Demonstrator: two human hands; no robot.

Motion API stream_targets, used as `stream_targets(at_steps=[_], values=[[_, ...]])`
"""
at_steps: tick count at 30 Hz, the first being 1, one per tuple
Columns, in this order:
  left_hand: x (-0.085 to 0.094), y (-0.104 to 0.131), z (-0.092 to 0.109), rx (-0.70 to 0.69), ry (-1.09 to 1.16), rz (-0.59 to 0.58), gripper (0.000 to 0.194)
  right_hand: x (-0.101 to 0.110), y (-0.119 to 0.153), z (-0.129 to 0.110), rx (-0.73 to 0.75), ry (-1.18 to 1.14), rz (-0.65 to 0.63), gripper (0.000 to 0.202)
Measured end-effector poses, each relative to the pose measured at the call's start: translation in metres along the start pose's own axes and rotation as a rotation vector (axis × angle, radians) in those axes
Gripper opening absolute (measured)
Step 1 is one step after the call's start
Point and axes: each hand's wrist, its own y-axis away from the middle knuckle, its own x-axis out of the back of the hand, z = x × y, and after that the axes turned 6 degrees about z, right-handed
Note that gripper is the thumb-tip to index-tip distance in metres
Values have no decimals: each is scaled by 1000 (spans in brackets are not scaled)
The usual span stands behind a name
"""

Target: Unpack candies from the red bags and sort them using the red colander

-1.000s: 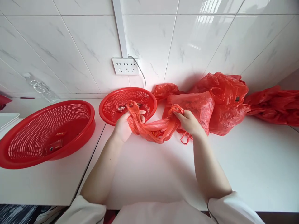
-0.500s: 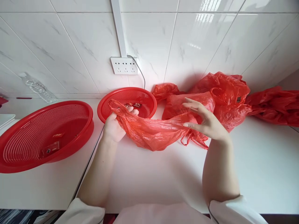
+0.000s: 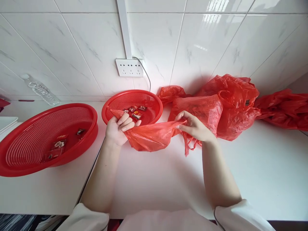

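Observation:
A thin red plastic bag [image 3: 150, 136] is stretched sideways between my two hands, above the white tabletop. My left hand [image 3: 117, 130] is closed around its left end, palm up, in front of the smaller red basket [image 3: 106, 112]. With thumb and fingers, my right hand [image 3: 193, 126] pinches the bag's other end, and loose strips hang below it. Several small dark-and-red packets [image 3: 141, 108] lie inside the smaller basket. Behind my right hand stands a filled red plastic bag [image 3: 196, 107].
A larger red basket [image 3: 92, 115] with a few packets stands at the left. More red bags [image 3: 235, 109] are heaped along the wall, with others [image 3: 286, 109] at far right. A clear bottle [image 3: 42, 89] lies at back left. A socket strip [image 3: 130, 68] with a cable is on the tiled wall.
My right hand has moved left and its spread fingers have closed on the bag's end. My left fingers have curled round the other end. The stretch of bag between them is shorter.

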Motion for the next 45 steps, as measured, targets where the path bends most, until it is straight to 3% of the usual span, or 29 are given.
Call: stream_targets(at_steps=[2, 4, 6, 7, 8, 11, 12, 14, 16, 19, 22, 24, 26, 28, 30, 32, 34, 36, 38, 40, 42, 45], values=[[-3, 1, -3, 29, 3, -21, 37, -5, -3, 0, 17, 45, -5, 46], [-7, 2, -6, -4, 13, -26, 25, -8, -2, -6, 81, 104, 157, 53], [-12, 3, -10, -94, 39, -17, 9, -10, 5, -18, 122, 177, 425, 37], [-14, 4, -11, -142, 54, -8, 7, -10, 12, -25, 109, 217, 455, 29], [-16, 4, -13, -179, 65, 4, 11, -10, 19, -31, 72, 266, 383, 30], [-17, 2, -16, -234, 102, 84, 16, -13, 39, -40, -98, 507, -89, 42], [-17, 0, -18, -251, 123, 119, 15, -16, 41, -39, -154, 616, -141, 42], [-16, -5, -21, -293, 164, 163, 11, -24, 37, -31, -219, 732, -121, 40], [-14, -10, -24, -318, 189, 174, 10, -32, 23, -17, -170, 570, -161, 44], [-12, -13, -27, -271, 186, 115, 20, -47, -1, 6, -11, -10, -203, 47], [-11, -10, -27, -166, 178, -33, 27, -65, -15, 20, -40, -613, -41, 29], [-11, -8, -27, -107, 168, -137, 28, -75, -20, 24, -99, -941, 95, 28], [-12, -6, -30, -22, 92, -208, 28, -81, -21, 22, -144, -1150, 192, 31], [-14, -5, -37, 95, -76, -237, 29, -81, -21, 17, -170, -1220, 251, 38], [-17, -2, -46, 164, -303, -245, 26, -78, -18, 9, -149, -1169, 319, 46], [-22, 2, -55, 132, -546, -257, 21, -74, -10, -2, -62, -987, 381, 44], [-28, 8, -62, 56, -742, -318, 56, -70, 0, -15, 106, -667, 370, 31], [-35, 15, -66, -29, -881, -434, 79, -66, 11, -29, 349, -276, 252, 23], [-40, 20, -68, -119, -961, -530, 72, -63, 21, -40, 533, 70, 124, 18], [-42, 23, -69, -138, -975, -562, 50, -59, 25, -48, 599, 244, 20, 17], [-40, 24, -67, -89, -941, -555, 29, -54, 26, -51, 578, 221, -91, 24], [-35, 23, -61, -57, -921, -485, 32, -44, 23, -48, 470, 77, -163, 30]])
